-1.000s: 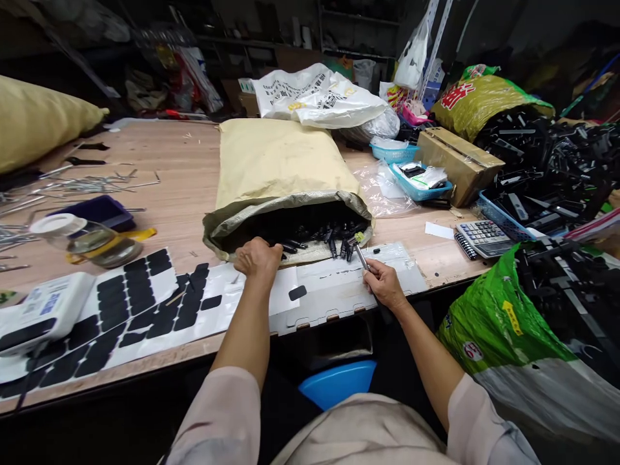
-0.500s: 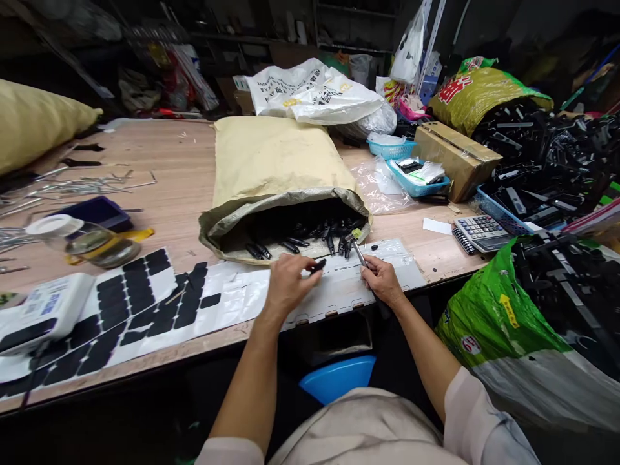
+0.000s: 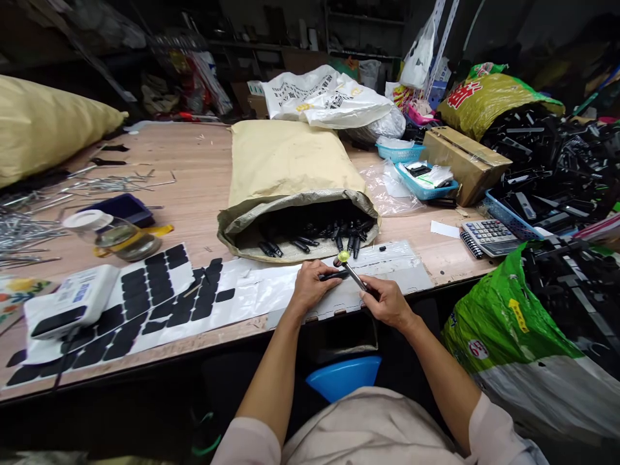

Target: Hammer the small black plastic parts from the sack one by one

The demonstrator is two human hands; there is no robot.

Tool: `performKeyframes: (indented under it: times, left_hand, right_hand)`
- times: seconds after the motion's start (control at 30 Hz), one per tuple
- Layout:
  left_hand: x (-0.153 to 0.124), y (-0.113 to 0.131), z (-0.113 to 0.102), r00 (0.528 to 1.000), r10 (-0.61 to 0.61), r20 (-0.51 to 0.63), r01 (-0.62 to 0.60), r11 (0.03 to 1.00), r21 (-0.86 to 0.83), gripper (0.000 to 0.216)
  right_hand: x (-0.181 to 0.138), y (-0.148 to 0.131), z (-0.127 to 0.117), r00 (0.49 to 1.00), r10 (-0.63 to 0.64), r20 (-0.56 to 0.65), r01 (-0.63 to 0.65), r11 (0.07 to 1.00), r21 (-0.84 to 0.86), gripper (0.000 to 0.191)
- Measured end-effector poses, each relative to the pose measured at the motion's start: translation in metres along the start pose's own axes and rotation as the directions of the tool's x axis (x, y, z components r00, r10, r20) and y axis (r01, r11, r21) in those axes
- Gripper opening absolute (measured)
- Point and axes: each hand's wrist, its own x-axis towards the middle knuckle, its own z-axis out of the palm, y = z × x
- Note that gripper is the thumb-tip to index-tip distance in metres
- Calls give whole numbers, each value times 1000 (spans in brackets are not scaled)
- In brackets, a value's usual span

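Note:
My left hand (image 3: 311, 286) is closed on a small black plastic part (image 3: 336, 275) just in front of the open tan sack (image 3: 290, 174). My right hand (image 3: 387, 301) grips a thin metal tool (image 3: 352, 276) with a yellow-green tip (image 3: 343, 256); that tip sits right above the black part. Both hands hover over a white sheet (image 3: 368, 274) at the table's near edge. Several black parts (image 3: 334, 234) lie in the sack's mouth.
White sheets with black adhesive pads (image 3: 155, 290) lie to the left, beside a white device (image 3: 72, 300) and a glass jar (image 3: 113, 236). Metal rods (image 3: 29, 226) lie far left. A calculator (image 3: 489, 231), blue baskets (image 3: 421, 181), a cardboard box (image 3: 465, 165) and a green bag (image 3: 527, 323) stand right.
My left hand left the sack's mouth with a black part and brought it toward my right hand. The tool's tip swung left to meet the part.

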Motion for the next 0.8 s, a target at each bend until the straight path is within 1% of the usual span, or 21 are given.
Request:
performKeyframes:
  times: [0.1,0.17,0.23,0.4,0.63,0.73,0.8]
  left_hand:
    - [0,2,1,1000,-13,-8,13,1000,-18,13]
    - [0,3,1,1000,-23,-19,22,999,-31,11]
    - [0,3,1,999,-29,-28,28,999,-44,11]
    - [0,3,2,999,-31,-37,29,998,-58,16]
    - [0,4,1,999,-31,-31,29,998,-54,17]
    - [0,5,1,999,-37,-25,35,998,-50,17]
    - [-1,5,0,999,-42,-22,41,998,-43,18]
  right_hand:
    - [-7,-2,5,999,-37,34,40,994,-103,41]
    - [-10,-1,7,998,-9,61,19,984,-176,40]
    - [-10,-1,6,998,18,68,-4,978,-207,39]
    - [-7,-3,-1,999,17,29,-13,993,-115,42]
    - [-5,6,-8,997,68,28,-63,989,-132,37]
    - [6,14,-14,993,115,-9,-115,991,-63,36]
    - [16,24,-18,985,164,-54,-162,986,31,38]
